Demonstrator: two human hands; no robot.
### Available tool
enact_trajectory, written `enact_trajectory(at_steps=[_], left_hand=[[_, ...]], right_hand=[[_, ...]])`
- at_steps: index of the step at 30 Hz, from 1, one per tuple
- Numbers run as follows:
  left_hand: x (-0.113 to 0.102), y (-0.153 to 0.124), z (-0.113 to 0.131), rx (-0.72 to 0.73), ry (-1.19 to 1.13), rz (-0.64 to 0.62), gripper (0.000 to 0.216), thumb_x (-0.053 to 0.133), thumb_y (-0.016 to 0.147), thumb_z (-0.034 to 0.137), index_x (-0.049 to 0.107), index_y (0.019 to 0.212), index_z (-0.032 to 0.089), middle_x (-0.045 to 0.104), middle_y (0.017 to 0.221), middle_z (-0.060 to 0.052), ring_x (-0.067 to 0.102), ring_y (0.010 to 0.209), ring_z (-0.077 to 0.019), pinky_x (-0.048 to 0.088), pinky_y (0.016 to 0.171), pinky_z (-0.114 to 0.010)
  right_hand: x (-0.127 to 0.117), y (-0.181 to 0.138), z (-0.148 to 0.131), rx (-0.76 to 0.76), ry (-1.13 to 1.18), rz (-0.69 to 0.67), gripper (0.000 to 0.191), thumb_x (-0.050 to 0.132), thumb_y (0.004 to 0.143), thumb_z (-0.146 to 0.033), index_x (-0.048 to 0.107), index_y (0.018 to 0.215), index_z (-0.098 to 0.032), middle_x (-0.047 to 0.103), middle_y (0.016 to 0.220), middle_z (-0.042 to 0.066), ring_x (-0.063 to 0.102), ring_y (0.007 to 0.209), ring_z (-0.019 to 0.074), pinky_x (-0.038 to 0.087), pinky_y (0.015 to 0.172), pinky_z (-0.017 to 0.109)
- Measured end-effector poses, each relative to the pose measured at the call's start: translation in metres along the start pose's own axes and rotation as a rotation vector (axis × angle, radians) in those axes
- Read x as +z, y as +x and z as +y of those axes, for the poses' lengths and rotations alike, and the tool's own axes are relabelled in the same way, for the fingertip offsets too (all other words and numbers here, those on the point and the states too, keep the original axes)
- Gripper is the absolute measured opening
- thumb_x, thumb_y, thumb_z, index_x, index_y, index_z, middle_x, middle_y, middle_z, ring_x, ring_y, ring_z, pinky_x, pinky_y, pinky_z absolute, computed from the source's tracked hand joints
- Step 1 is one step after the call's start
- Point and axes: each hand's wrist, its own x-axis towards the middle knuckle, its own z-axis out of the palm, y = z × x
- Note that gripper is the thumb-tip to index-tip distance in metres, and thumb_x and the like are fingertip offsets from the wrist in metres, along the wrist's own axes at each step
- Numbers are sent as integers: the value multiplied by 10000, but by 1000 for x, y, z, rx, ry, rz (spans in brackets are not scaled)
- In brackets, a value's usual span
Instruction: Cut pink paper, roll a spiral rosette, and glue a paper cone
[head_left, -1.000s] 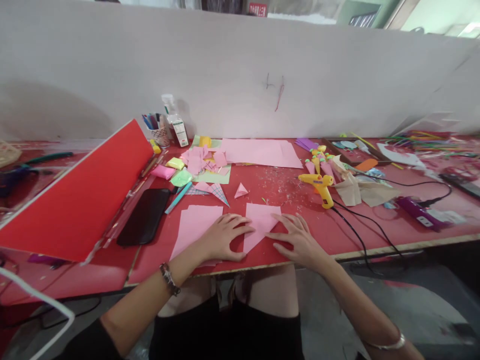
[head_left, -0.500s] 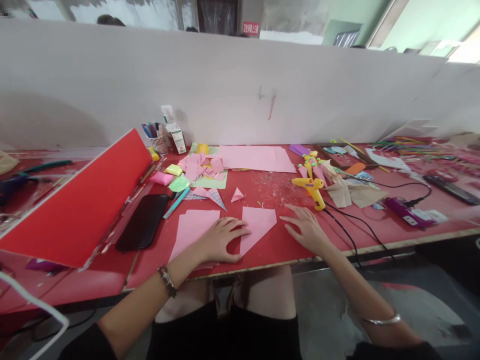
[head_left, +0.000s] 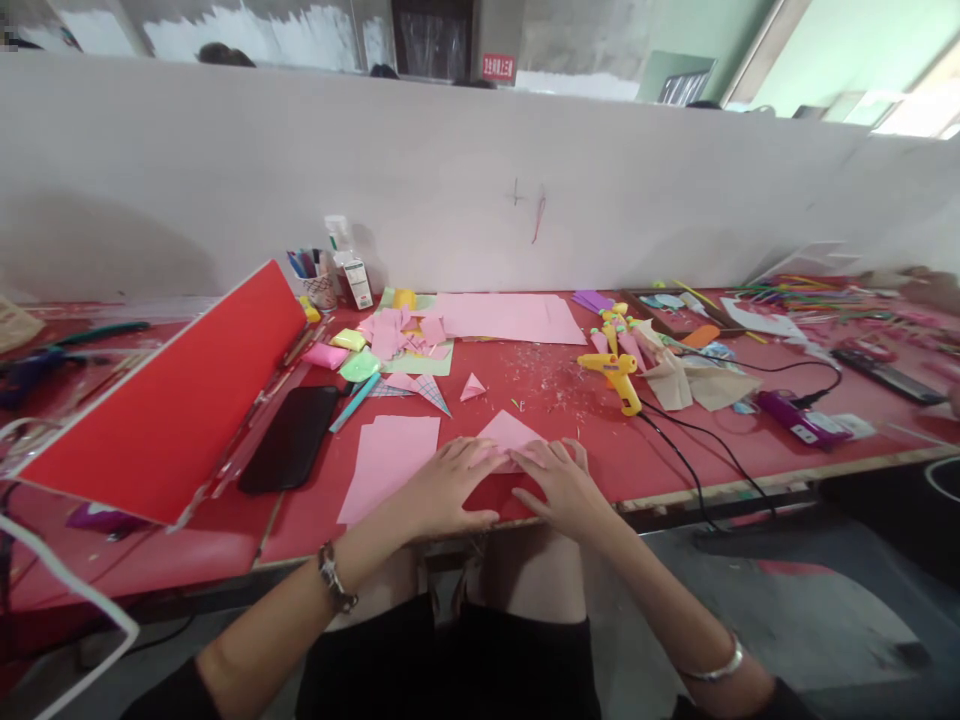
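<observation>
OK, I see L hand [head_left: 457, 487] and R hand [head_left: 564, 487], fingers spread wide, both touching the pink sheet [head_left: 508, 427] nr the red table's [head_left: 660, 465] front edge. Pink paper pile [head_left: 394, 455] lies L of it; yellow glue gun [head_left: 616, 377], farther back on the R.

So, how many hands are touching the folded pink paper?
2: the left hand on the near left side of the pink paper, the right hand on its near right side. No other hand shows there.

Left of the yellow glue gun [head_left: 616, 375]: plain pink paper [head_left: 508, 428] (unlike the blue-checked triangle [head_left: 432, 393]) and a black phone [head_left: 291, 438].
</observation>
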Motion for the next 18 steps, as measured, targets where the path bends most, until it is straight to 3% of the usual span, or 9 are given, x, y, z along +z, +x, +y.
enact_trajectory(at_steps=[4, 10, 14, 18], left_hand=[[13, -3, 13, -37, 21, 58, 592, 564, 711, 376, 367, 1213, 131, 450, 1216, -121, 376, 1127, -260, 307, 953, -423], [27, -9, 7, -29, 55, 60, 613, 602, 679, 342, 354, 1206, 150, 445, 1200, -121, 382, 1114, -270, 329, 929, -428], [25, -9, 13, -37, 57, 69, 573, 602, 684, 335, 375, 1179, 155, 467, 1169, -108, 420, 1070, -255, 346, 914, -408], [28, -5, 28, -95, 84, 71, 444, 557, 726, 341, 438, 1109, 150, 523, 1097, -95, 469, 1007, -238, 396, 855, -377]], right_hand=[[3, -5, -14, 6, 66, -28, 345, 476, 776, -370, 562, 1027, -150, 560, 1015, 122, 505, 921, 236, 366, 819, 435], [10, -19, 10, -149, 84, 19, 575, 557, 690, -417, 424, 1199, -187, 405, 1280, 119, 310, 1202, 250, 282, 940, 438], [10, -23, 4, -115, 4, 12, 447, 555, 716, -289, 465, 1147, -216, 511, 1166, 98, 453, 1062, 245, 236, 945, 502], [13, -21, -18, -117, 27, -9, 266, 543, 720, -210, 560, 982, -169, 586, 936, 98, 522, 877, 222, 358, 853, 424]])
